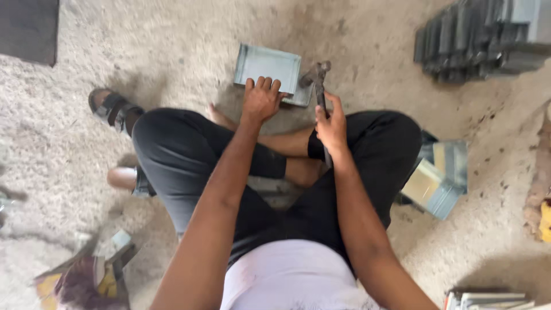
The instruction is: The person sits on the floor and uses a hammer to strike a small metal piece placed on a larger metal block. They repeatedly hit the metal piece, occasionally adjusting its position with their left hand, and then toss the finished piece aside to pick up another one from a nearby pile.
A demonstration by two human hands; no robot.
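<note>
I sit cross-legged on a sandy concrete floor. My left hand (262, 99) presses down on the near edge of a grey folded sheet-metal piece (268, 66) that lies on the floor in front of my legs. My right hand (332, 123) grips the handle of a hammer (320, 80), whose head hovers at the metal piece's right edge. A second, smaller metal part (302, 95) peeks out under that edge.
A stack of dark metal pieces (476, 40) lies at the top right. More folded metal parts (439, 178) rest by my right knee. Scrap and a cloth (92, 275) lie at the lower left, flat sheets (493, 299) at the lower right, a dark mat (28, 28) at the top left.
</note>
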